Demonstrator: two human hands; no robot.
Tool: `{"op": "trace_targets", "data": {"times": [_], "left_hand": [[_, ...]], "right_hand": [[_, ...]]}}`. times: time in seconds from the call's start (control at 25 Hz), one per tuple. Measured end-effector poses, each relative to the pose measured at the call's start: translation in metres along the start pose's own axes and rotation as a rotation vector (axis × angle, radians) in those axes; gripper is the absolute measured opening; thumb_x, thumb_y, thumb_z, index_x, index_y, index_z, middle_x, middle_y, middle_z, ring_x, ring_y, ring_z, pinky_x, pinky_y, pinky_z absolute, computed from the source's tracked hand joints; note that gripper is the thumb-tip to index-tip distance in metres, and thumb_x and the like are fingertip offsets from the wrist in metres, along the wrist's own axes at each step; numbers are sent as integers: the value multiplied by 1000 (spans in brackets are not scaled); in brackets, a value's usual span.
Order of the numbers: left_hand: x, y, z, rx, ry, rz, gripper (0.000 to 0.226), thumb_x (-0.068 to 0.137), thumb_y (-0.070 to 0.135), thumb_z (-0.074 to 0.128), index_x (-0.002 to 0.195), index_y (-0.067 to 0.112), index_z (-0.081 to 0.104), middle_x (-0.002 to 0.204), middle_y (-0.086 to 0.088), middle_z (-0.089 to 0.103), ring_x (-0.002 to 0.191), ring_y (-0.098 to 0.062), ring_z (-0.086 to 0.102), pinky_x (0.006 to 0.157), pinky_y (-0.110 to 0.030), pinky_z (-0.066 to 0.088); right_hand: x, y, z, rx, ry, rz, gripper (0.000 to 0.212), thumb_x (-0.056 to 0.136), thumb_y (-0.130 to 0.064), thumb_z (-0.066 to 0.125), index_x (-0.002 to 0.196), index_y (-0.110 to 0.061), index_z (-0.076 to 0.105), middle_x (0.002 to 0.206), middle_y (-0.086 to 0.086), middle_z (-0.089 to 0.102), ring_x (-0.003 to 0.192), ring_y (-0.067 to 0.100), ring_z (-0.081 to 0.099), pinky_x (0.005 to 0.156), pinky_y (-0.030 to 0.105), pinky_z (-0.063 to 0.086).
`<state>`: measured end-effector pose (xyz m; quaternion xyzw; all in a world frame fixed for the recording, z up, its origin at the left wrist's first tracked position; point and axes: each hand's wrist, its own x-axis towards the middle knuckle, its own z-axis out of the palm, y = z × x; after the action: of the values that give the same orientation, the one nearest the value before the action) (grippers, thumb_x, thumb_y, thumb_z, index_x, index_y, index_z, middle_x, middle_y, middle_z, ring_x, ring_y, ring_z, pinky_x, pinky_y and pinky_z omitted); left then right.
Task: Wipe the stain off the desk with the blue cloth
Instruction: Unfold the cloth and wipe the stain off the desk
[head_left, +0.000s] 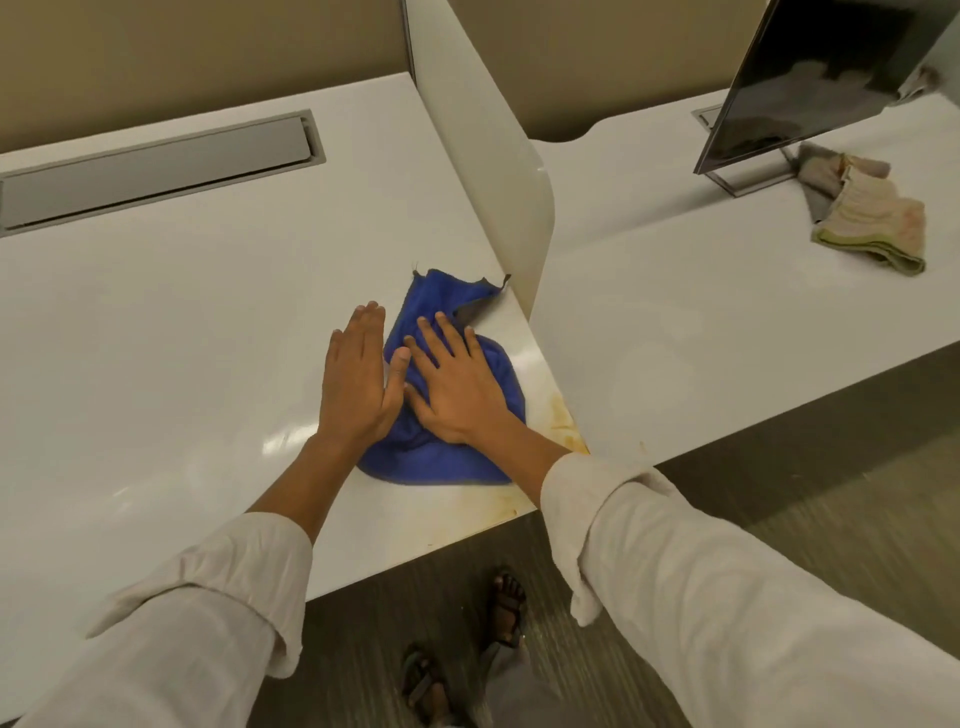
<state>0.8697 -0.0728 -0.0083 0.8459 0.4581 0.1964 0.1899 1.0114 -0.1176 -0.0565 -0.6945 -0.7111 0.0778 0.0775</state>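
Right hand (457, 395) lies flat, fingers spread, on the cloth (447, 457) near the counter (182, 322) corner, left hand (358, 379) flat beside, neither grip closed; press firmly and sweep right over the stain (563, 421).

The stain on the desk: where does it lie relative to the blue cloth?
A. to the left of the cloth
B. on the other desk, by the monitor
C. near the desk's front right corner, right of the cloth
C: the yellowish stain lies by the desk corner, just right of the blue cloth.
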Motion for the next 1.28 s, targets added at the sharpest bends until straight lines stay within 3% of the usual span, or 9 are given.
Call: {"op": "trace_targets", "data": {"times": [0.12, 0.28, 0.64, 0.88, 1.04, 1.28], "left_hand": [[-2, -4, 1, 76, -58, 75, 60, 100, 35, 31, 148, 0, 30, 154, -19, 34, 144, -34, 29, 115, -55, 27], [-11, -12, 5, 116, -62, 10, 62, 100, 39, 30, 149, 1, 29, 157, -18, 30, 147, -31, 25, 118, -52, 22], [-50, -12, 14, 86, -102, -82, 69, 98, 50, 25, 152, 7, 23, 161, -14, 22, 149, -28, 19, 122, -45, 13], [-93, -21, 6, 127, -140, -84, 72, 96, 55, 21, 154, 12, 17, 163, -9, 15, 150, -26, 14, 122, -41, 7], [-110, -30, -7, 123, -114, -86, 72, 96, 55, 24, 154, 13, 17, 163, -9, 16, 150, -26, 15, 122, -41, 6], [-132, -34, -26, 23, -40, -130, 70, 96, 49, 26, 152, 7, 22, 160, -14, 23, 148, -29, 21, 121, -44, 13]], "right_hand": [[40, 23, -13, -53, -84, -9, 68, 99, -58, 27, 157, -24, 18, 167, 6, 11, 153, 32, -1, 121, 57, 2], [60, 39, -19, -39, -83, 67, 67, 102, -52, 26, 157, -15, 19, 166, 7, 14, 153, 30, 3, 122, 54, 5], [-24, 60, -19, -9, 41, 135, 61, 103, -38, 34, 154, -6, 26, 162, 14, 24, 151, 31, 17, 122, 48, 18], [-84, 51, -12, -6, 82, 206, 61, 103, -37, 36, 154, -6, 25, 163, 15, 23, 151, 31, 17, 123, 49, 15], [-102, 18, -3, -5, 100, 265, 69, 101, -48, 30, 155, -6, 22, 163, 15, 22, 152, 31, 15, 124, 48, 11], [-78, -50, 6, 41, 42, 248, 101, 87, -79, 17, 155, -4, 18, 164, 18, 14, 153, 33, 6, 124, 52, 8]]}}
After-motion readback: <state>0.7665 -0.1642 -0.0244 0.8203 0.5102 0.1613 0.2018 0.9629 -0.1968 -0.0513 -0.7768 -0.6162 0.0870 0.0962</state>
